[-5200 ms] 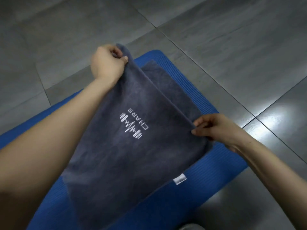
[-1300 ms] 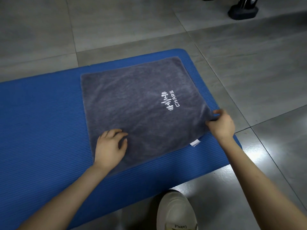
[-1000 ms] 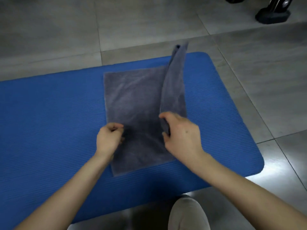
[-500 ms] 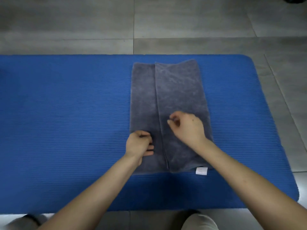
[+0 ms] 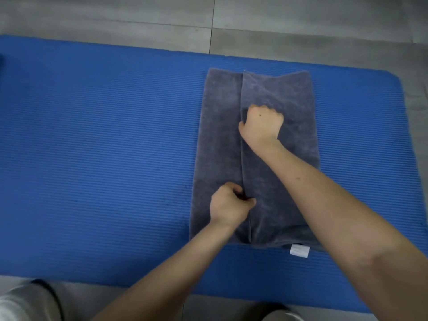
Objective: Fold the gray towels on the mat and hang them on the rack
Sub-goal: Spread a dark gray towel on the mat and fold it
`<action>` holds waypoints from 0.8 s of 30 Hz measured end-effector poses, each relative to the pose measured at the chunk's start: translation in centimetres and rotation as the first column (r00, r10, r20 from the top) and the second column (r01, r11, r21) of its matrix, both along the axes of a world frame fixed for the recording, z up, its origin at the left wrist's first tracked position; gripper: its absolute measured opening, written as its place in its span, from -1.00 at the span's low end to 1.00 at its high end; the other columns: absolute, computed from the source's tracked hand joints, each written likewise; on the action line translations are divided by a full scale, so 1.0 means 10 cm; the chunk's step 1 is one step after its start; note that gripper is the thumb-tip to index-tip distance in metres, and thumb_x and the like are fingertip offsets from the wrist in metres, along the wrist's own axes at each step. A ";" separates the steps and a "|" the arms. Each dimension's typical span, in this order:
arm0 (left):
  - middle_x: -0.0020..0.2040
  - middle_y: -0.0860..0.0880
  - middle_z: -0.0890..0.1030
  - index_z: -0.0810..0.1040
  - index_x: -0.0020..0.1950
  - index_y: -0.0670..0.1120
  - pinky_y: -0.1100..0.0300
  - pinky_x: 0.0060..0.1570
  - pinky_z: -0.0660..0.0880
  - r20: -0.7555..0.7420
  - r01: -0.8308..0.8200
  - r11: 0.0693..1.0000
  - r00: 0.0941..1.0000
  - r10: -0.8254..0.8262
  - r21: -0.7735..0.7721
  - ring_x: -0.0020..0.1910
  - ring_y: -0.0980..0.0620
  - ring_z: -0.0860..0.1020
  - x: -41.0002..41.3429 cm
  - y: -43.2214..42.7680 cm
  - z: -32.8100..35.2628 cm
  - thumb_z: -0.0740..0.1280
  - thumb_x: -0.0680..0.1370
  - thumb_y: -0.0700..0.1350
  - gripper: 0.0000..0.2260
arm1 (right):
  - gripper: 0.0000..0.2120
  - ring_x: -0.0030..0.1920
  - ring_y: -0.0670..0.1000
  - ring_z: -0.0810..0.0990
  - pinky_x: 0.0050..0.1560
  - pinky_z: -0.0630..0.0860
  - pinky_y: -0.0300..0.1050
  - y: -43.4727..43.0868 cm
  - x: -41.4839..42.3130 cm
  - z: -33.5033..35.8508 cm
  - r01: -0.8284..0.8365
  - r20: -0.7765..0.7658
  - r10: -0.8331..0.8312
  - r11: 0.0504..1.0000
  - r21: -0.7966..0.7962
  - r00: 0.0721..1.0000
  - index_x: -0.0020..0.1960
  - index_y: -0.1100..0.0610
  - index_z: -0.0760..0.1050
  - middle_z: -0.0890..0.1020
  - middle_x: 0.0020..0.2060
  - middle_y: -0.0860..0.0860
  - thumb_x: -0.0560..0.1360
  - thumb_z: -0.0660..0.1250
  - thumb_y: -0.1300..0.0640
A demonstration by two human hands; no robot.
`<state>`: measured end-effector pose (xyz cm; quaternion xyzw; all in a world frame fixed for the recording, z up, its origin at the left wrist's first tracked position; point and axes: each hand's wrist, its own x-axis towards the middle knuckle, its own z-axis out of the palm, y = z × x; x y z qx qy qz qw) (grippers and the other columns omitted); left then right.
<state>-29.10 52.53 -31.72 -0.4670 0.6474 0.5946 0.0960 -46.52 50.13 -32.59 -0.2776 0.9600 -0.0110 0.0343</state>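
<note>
Gray towel [image 5: 220, 135] lies on the mat [image 5: 92, 147], one flap [image 5: 291, 107] folded over. My left hand [image 5: 229, 206] and right hand [image 5: 262, 125] each pinch that flap's edge. Folding is midway; next, I reckon, draw the edge across squarely.

Bare forearms [image 5: 324, 200], small dark mole on the right hand [image 5: 261, 126], pale shoe [image 5: 23, 302] with dark trim.

Indoor exercise space, gym or home not determined, indicated by a blue ribbed exercise mat [image 5: 104, 147], laid on gray floor tiles [image 5: 115, 17]
</note>
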 end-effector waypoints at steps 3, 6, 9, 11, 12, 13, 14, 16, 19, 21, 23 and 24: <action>-0.22 -0.01 0.66 0.58 -0.17 -0.07 0.01 -0.11 0.61 0.007 -0.035 0.999 0.999 0.035 0.006 -0.21 -0.01 0.64 -0.01 0.01 0.00 0.49 0.35 -0.15 -0.87 | -0.91 -0.07 0.15 0.57 -0.06 0.32 -0.06 -0.07 0.00 0.00 0.004 -0.002 -0.004 1.000 0.022 1.000 -0.07 0.20 0.51 0.61 -0.10 0.14 0.43 0.29 0.29; -0.26 -0.03 0.65 0.57 -0.21 -0.07 0.08 -0.18 0.61 -0.012 -0.067 0.997 0.998 0.068 0.048 -0.29 0.02 0.62 0.01 0.02 0.05 0.48 0.37 -0.19 -0.90 | -0.91 -0.11 0.13 0.57 0.02 0.35 -0.05 -0.10 -0.02 0.02 0.041 0.008 -0.041 0.999 -0.003 0.999 -0.15 0.20 0.49 0.61 -0.16 0.11 0.40 0.27 0.34; -0.27 -0.02 0.64 0.58 -0.14 -0.11 0.34 -0.42 0.47 -0.070 -0.052 0.992 0.996 0.061 0.119 -0.38 0.11 0.58 0.02 -0.05 0.18 0.45 0.41 -0.23 -0.91 | -0.86 -0.18 0.12 0.55 -0.11 0.32 -0.12 -0.06 -0.05 0.13 0.111 0.017 -0.110 0.988 -0.103 0.994 -0.26 0.13 0.36 0.52 -0.27 0.06 0.40 0.28 0.29; -0.30 0.00 0.61 0.56 -0.12 -0.12 0.42 -0.50 0.39 -0.101 -0.046 0.992 0.993 0.058 0.118 -0.43 0.15 0.54 0.06 -0.14 0.29 0.44 0.42 -0.24 -0.89 | -0.90 -0.18 0.12 0.57 -0.19 0.32 -0.14 -0.08 -0.07 0.25 0.168 0.046 -0.161 0.962 -0.218 0.986 -0.24 0.10 0.37 0.54 -0.28 0.05 0.37 0.28 0.25; -0.32 0.00 0.59 0.55 -0.12 -0.11 0.42 -0.52 0.36 -0.107 -0.055 0.993 0.992 0.065 0.100 -0.46 0.16 0.52 0.11 -0.20 0.33 0.44 0.42 -0.25 -0.88 | -0.90 -0.20 0.11 0.57 -0.23 0.32 -0.14 -0.11 -0.08 0.31 0.185 0.057 -0.176 0.946 -0.265 0.983 -0.25 0.09 0.37 0.51 -0.31 0.03 0.36 0.28 0.23; -0.34 0.01 0.58 0.54 -0.13 -0.09 0.40 -0.53 0.35 -0.107 -0.069 0.995 0.991 0.077 0.072 -0.48 0.16 0.50 0.17 -0.28 0.36 0.44 0.41 -0.25 -0.87 | -0.87 -0.23 0.08 0.56 -0.26 0.32 -0.14 -0.16 -0.08 0.37 0.192 0.068 -0.180 0.935 -0.297 0.981 -0.28 0.07 0.35 0.48 -0.34 0.00 0.36 0.29 0.20; -0.34 0.02 0.58 0.53 -0.15 -0.06 0.38 -0.51 0.37 -0.106 -0.081 0.996 0.991 0.084 0.026 -0.49 0.16 0.50 0.24 -0.36 0.38 0.45 0.41 -0.24 -0.86 | -0.85 -0.26 0.05 0.52 -0.27 0.31 -0.15 -0.23 -0.05 0.42 0.190 0.081 -0.173 0.930 -0.314 0.981 -0.31 0.05 0.32 0.46 -0.36 -0.02 0.36 0.29 0.18; -0.35 0.08 0.58 0.52 -0.22 -0.01 0.28 -0.33 0.44 -0.057 -0.055 0.984 0.997 0.046 -0.168 -0.39 0.13 0.55 0.39 -0.53 0.35 0.46 0.39 -0.21 -0.84 | -0.88 -0.27 0.01 0.45 -0.27 0.31 -0.16 -0.39 0.06 0.47 0.158 0.119 -0.125 0.933 -0.324 0.985 -0.25 0.05 0.36 0.48 -0.30 -0.03 0.39 0.29 0.18; -0.29 0.13 0.59 0.53 -0.20 -0.02 0.22 -0.12 0.45 0.085 0.027 0.901 0.996 0.011 -0.433 -0.17 0.06 0.59 0.60 -0.65 0.19 0.42 0.42 -0.18 -0.90 | -0.97 -0.22 0.02 0.51 -0.27 0.33 -0.14 -0.60 0.34 0.35 0.062 0.162 -0.016 0.957 -0.282 0.987 -0.08 0.09 0.47 0.55 -0.22 -0.01 0.48 0.28 0.17; -0.15 0.02 0.64 0.54 -0.05 -0.06 0.17 -0.10 0.45 0.138 0.064 0.873 0.990 0.004 -0.483 -0.08 -0.01 0.58 0.67 -0.63 0.06 0.38 0.45 -0.13 -0.90 | -0.84 -0.11 0.06 0.59 -0.26 0.34 -0.13 -0.62 0.47 0.20 -0.023 0.160 0.062 0.971 -0.240 0.985 0.03 0.14 0.51 0.62 -0.10 0.04 0.54 0.26 0.08; -0.03 -0.02 0.58 0.49 0.06 -0.07 0.17 -0.13 0.39 0.189 0.142 0.861 0.980 -0.054 -0.489 -0.06 0.02 0.51 0.70 -0.57 -0.03 0.36 0.48 -0.02 -0.79 | -0.69 -0.02 0.11 0.59 -0.22 0.39 -0.10 -0.52 0.49 0.11 -0.082 0.156 0.123 0.967 -0.242 0.980 0.08 0.15 0.52 0.62 -0.04 0.07 0.55 0.23 -0.08; -0.02 -0.02 0.54 0.45 0.09 -0.07 0.20 -0.15 0.35 0.201 0.167 0.859 0.977 -0.077 -0.483 -0.08 0.05 0.46 0.70 -0.53 -0.03 0.35 0.48 0.01 -0.74 | -0.64 0.00 0.12 0.58 -0.18 0.42 -0.08 -0.44 0.48 0.09 -0.103 0.141 0.143 0.960 -0.260 0.980 0.08 0.15 0.53 0.62 -0.03 0.08 0.55 0.21 -0.12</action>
